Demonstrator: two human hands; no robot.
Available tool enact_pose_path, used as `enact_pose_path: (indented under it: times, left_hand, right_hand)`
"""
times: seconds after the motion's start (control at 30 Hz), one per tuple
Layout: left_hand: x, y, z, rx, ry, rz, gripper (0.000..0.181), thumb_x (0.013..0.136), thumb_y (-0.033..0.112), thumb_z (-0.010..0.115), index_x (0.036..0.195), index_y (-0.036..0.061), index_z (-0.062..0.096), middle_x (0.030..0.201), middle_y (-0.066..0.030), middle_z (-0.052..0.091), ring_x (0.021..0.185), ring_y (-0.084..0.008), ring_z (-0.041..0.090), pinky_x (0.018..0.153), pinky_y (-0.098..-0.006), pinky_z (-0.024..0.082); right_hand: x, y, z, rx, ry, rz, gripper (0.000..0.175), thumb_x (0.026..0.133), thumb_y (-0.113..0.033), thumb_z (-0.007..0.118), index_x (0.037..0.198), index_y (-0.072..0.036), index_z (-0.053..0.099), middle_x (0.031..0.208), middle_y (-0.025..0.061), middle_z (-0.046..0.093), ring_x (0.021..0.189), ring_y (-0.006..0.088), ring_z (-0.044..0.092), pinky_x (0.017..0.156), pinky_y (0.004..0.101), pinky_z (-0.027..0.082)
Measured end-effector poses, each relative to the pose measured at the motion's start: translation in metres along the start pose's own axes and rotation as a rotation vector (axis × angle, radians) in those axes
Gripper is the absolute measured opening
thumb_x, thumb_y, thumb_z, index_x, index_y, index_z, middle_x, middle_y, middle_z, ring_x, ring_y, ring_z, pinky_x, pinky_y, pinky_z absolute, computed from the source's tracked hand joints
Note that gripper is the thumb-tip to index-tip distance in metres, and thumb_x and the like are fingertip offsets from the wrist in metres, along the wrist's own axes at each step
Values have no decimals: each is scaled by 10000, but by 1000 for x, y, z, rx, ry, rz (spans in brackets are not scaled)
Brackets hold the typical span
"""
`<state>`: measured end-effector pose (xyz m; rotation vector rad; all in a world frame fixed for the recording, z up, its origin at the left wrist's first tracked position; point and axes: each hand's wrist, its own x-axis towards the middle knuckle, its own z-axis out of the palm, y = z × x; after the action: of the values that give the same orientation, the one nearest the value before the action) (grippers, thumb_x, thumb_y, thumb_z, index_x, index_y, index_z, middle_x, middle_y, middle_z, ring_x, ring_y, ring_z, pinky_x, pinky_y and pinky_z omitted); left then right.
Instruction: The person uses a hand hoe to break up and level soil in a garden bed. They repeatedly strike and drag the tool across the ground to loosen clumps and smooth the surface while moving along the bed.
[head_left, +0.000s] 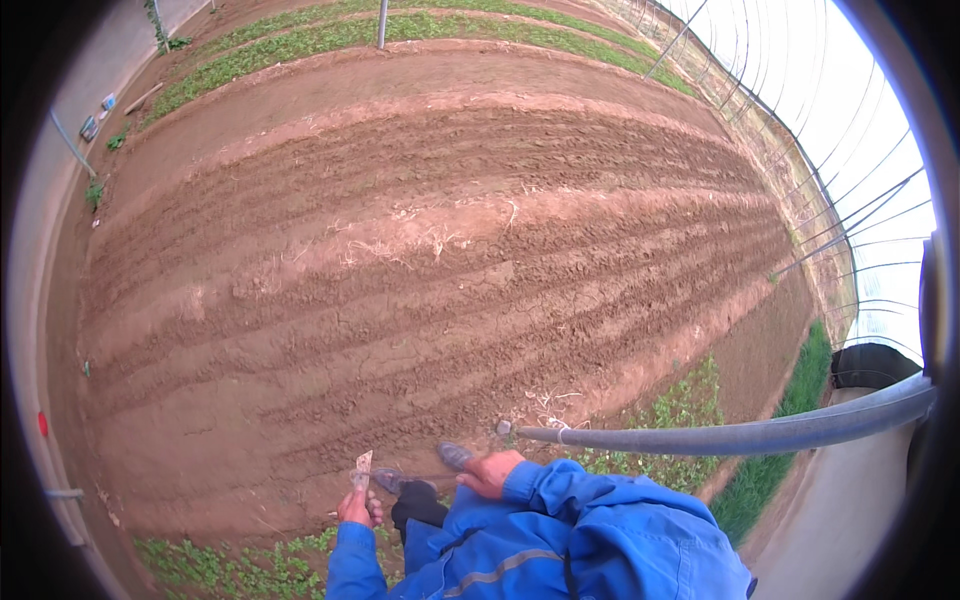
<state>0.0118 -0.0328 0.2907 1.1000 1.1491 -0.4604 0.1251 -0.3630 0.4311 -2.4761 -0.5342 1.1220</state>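
My left hand (358, 510), at the bottom of the view, grips a flat, pale piece (363, 466), perhaps wood, with a pointed upper end. Something dark wraps around its middle, and a thin dark cord (420, 477) runs from there to the right. The cord's other end meets my right hand (491, 472), whose curled fingers close on it in front of my body. Both my arms are in blue sleeves. Below the cord my shoes (454, 454) stand on brown soil at the edge of the tilled bed (360, 352).
A grey metal pole (712, 441) slants from the ground close to my right arm. Low leafy plants (225, 562) grow at the lower left, with more plants (682, 405) under the pole. Grass-like green rows (802, 382) border a pale path (825, 495). Dry roots (551, 405) lie near the pole's foot.
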Motion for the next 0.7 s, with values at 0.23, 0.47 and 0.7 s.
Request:
enact_pose_path:
  times: [0.23, 0.47, 0.7]
  left_hand:
    - [-6, 2, 11, -115, -100, 43, 166, 1041, 220, 559, 1077, 70, 619, 765, -84, 635, 554, -218, 587, 455, -365, 472]
    - [-5, -2, 12, -108, -186, 154, 141, 964, 122, 625, 1085, 49, 633, 725, -68, 626, 517, -182, 583, 423, -340, 459]
    - [-39, 34, 34, 320, 107, 163, 199, 922, 238, 594, 900, 46, 641, 664, -75, 616, 475, -175, 564, 429, -360, 448]
  right_hand:
    - [-9, 7, -16, -32, 32, -18, 428, 1049, -507, 481, 1151, -121, 635, 954, 239, 737, 889, 474, 706, 772, 592, 559]
    - [-11, 15, -10, -38, 102, -28, 427, 1041, -505, 499, 1119, -115, 656, 953, 240, 736, 891, 466, 708, 774, 579, 567]
    - [-5, 20, 9, -24, 142, -33, 418, 1039, -511, 527, 1062, -115, 659, 879, 230, 733, 852, 463, 710, 758, 572, 559]
